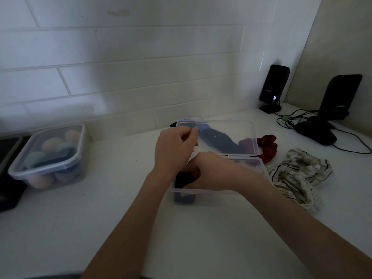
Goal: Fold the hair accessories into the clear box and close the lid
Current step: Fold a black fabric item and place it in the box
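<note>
The clear box (203, 195) stands open on the white counter, its hinged lid (237, 125) tilted back. My left hand (174, 150) pinches the lid's near left edge. My right hand (213, 174) reaches into the box and presses a black hair accessory (182, 183) into its left end. Behind the lid lie a dark blue accessory (219, 141) and a red scrunchie (268, 147), seen partly through the plastic. A striped cream scrunchie (298, 174) lies to the right of the box.
A lidded clear tub (50, 158) of pastel sponges sits at the left. Two black stands (273, 89) with cables (289, 120) occupy the back right corner. A dark object (8, 190) lies at the left edge. A tiled wall rises behind.
</note>
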Available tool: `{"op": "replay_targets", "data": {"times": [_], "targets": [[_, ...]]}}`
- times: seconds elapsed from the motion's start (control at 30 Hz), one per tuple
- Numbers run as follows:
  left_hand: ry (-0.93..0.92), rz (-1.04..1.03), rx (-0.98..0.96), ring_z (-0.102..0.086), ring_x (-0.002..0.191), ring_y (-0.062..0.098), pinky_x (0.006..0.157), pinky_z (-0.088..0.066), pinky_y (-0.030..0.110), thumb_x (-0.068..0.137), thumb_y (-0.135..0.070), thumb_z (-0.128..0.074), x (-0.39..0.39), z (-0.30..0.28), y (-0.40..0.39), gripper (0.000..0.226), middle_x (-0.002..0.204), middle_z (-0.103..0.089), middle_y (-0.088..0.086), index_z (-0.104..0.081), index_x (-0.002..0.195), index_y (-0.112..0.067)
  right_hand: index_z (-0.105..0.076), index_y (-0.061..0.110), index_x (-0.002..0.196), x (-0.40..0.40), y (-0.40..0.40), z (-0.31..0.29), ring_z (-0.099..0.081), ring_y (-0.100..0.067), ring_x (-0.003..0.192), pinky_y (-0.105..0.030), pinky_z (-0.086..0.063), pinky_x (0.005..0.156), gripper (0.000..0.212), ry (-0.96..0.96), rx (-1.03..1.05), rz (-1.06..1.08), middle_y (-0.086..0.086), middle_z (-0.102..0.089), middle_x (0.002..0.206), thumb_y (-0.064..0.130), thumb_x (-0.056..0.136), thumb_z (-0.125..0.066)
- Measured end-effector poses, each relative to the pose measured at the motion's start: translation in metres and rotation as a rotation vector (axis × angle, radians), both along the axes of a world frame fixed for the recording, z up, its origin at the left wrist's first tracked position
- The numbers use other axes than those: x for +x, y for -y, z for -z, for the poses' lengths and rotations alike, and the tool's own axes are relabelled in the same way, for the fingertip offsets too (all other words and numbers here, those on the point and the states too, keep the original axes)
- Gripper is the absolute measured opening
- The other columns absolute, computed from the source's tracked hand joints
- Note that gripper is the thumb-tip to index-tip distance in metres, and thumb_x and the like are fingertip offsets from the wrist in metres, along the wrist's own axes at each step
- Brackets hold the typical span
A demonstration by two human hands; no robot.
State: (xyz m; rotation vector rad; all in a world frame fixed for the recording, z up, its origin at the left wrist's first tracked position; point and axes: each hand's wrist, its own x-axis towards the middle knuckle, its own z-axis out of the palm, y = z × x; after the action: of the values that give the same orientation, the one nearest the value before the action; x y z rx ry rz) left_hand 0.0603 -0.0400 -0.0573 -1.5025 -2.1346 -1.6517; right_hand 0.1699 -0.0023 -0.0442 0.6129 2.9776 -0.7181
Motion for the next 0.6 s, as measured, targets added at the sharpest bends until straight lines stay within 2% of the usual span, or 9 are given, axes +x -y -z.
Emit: {"op": "replay_targets", "data": {"times": [0.07,0.13,0.23,0.33,0.4,0.47,0.53,0.6], "targets": [[0.004,0.000,0.001,-0.053,0.041,0.004,0.058,-0.055,0.038,0.090,-0.027,-0.055,0.0007,0.0003,-0.0001,0.038,0.043,-0.053,-0.014,-0.067,0.059,-0.009,-0.061,0.012,0.074,-0.0017,0.0031,0.0014,-0.050,-0.012,0.057,-0.024,-0.042,0.056,0.021,-0.044,0.012,-0.001,-0.004,-0.062,0.073,0.030,0.084,-0.064],[0.008,-0.006,-0.011,-0.052,0.040,0.003,0.058,-0.055,0.036,0.090,-0.028,-0.055,0.0008,0.0003,-0.0006,0.039,0.042,-0.053,-0.014,-0.067,0.058,-0.009,-0.062,0.010,0.076,-0.0017,0.0042,0.0025,-0.049,-0.013,0.058,-0.024,-0.041,0.056,0.021,-0.042,0.012,-0.011,-0.005,-0.061,0.073,0.029,0.084,-0.063],[0.049,-0.003,-0.032,-0.054,0.042,0.004,0.057,-0.057,0.040,0.090,-0.028,-0.055,0.0010,0.0000,-0.0007,0.039,0.045,-0.056,-0.011,-0.067,0.059,-0.009,-0.070,0.005,0.086,-0.0022,0.0013,0.0035,-0.057,-0.022,0.067,-0.034,-0.049,0.067,0.029,-0.017,0.005,0.011,-0.011,-0.068,0.081,0.033,0.083,-0.064],[0.092,0.003,-0.034,-0.056,0.045,0.009,0.056,-0.057,0.040,0.090,-0.027,-0.055,0.0017,-0.0009,-0.0003,0.039,0.048,-0.057,-0.010,-0.067,0.059,-0.008,-0.071,0.020,0.103,-0.0009,-0.0003,0.0027,-0.062,-0.021,0.078,-0.037,-0.055,0.076,0.037,0.069,0.084,0.061,-0.003,-0.069,0.091,0.048,0.082,-0.061],[0.099,0.003,-0.034,-0.056,0.046,0.009,0.056,-0.056,0.039,0.091,-0.026,-0.055,0.0028,-0.0018,0.0005,0.038,0.048,-0.058,-0.010,-0.067,0.060,-0.008,-0.065,0.032,0.116,0.0026,-0.0001,-0.0007,-0.062,-0.019,0.091,-0.034,-0.053,0.081,0.042,0.132,0.160,0.059,0.002,-0.068,0.107,0.056,0.083,-0.055],[0.106,0.001,-0.039,-0.057,0.046,0.010,0.057,-0.057,0.040,0.091,-0.027,-0.054,0.0031,-0.0019,0.0009,0.039,0.049,-0.058,-0.009,-0.067,0.059,-0.008,-0.056,0.035,0.127,0.0060,0.0000,-0.0036,-0.058,-0.015,0.098,-0.029,-0.046,0.084,0.046,0.167,0.142,0.023,0.004,-0.064,0.120,0.055,0.085,-0.052],[0.100,0.006,-0.054,-0.058,0.047,0.011,0.058,-0.057,0.040,0.091,-0.028,-0.054,0.0023,-0.0013,0.0010,0.039,0.050,-0.059,-0.008,-0.067,0.059,-0.008,-0.049,0.031,0.133,0.0074,0.0000,-0.0042,-0.049,-0.012,0.095,-0.026,-0.038,0.085,0.050,0.177,0.081,-0.010,0.002,-0.059,0.126,0.050,0.087,-0.053],[0.080,0.018,-0.069,-0.060,0.049,0.013,0.059,-0.057,0.040,0.091,-0.028,-0.054,0.0010,-0.0013,0.0008,0.039,0.052,-0.060,-0.008,-0.067,0.060,-0.008,-0.050,0.029,0.133,0.0065,-0.0002,-0.0028,-0.046,-0.010,0.089,-0.025,-0.040,0.083,0.049,0.149,0.085,-0.020,0.003,-0.060,0.124,0.048,0.087,-0.055]]}}
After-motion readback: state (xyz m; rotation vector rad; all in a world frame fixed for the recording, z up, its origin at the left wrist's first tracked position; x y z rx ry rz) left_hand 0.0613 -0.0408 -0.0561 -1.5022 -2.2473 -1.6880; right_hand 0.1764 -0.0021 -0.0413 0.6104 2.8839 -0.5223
